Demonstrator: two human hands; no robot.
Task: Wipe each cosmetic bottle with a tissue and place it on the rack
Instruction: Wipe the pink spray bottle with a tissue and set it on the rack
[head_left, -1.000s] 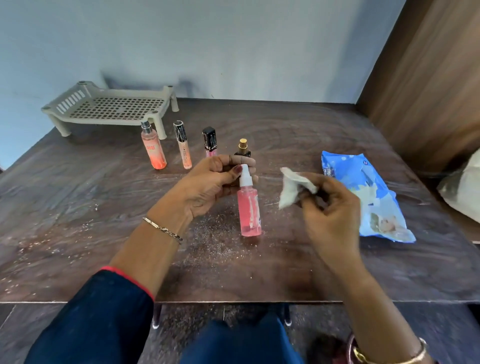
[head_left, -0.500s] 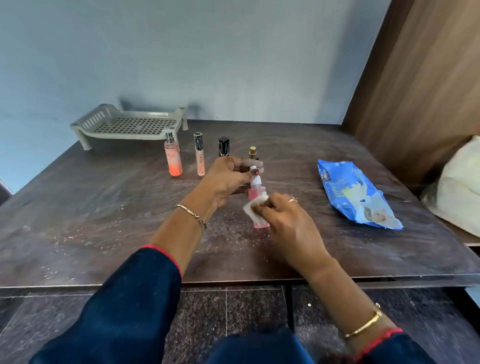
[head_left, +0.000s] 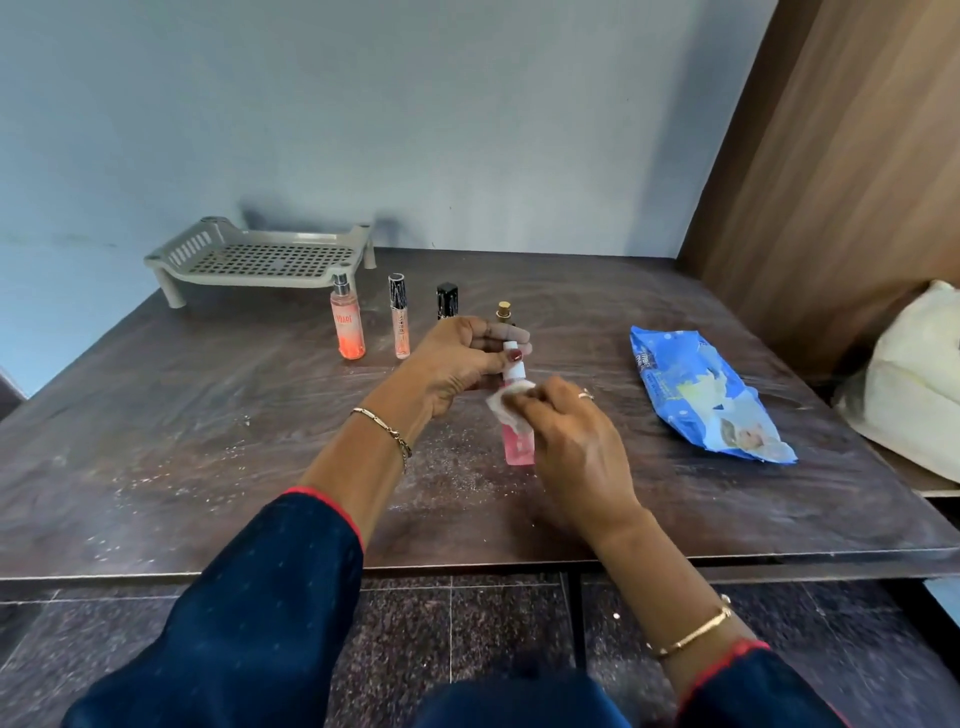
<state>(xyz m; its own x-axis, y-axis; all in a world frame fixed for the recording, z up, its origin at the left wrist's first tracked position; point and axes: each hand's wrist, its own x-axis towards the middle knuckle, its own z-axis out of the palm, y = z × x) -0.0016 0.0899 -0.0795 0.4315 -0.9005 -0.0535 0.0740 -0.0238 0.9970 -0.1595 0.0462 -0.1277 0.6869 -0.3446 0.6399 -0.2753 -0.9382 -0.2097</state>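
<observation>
Five bottles show in my one head view, all on a dark brown tabletop (head_left: 208, 441) with a streaky wood-grain finish and pale specks scattered across it. A flat blue-grey wall (head_left: 363, 130) runs behind it, a brown wood-look panel (head_left: 831, 208) closes the right side, and dark speckled floor tiles (head_left: 467, 623) show below the front edge.

At the back left stands the rack (head_left: 265, 257), beige plastic with a perforated deck, slotted ends and short legs. Just in front of it stand a row: an orange bottle (head_left: 347, 330) with a silver sprayer, a slim tube (head_left: 399, 322) with a dark cap, a black-capped bottle (head_left: 447, 300) and a gold-capped bottle (head_left: 503, 310), the last two partly hidden.

My left hand (head_left: 457, 364) pinches the white spray head of the pink bottle (head_left: 518, 452), a clear straight-sided one that stands upright near the middle of the tabletop, well apart from the rack. My right hand (head_left: 576, 447) grips a crumpled white tissue (head_left: 506, 402) and presses it against the bottle's upper body.

To the right lies a glossy blue wipes pack (head_left: 701, 395), flat and creased. Beyond the tabletop's right edge sits a cream bag (head_left: 914, 374), soft and rumpled.
</observation>
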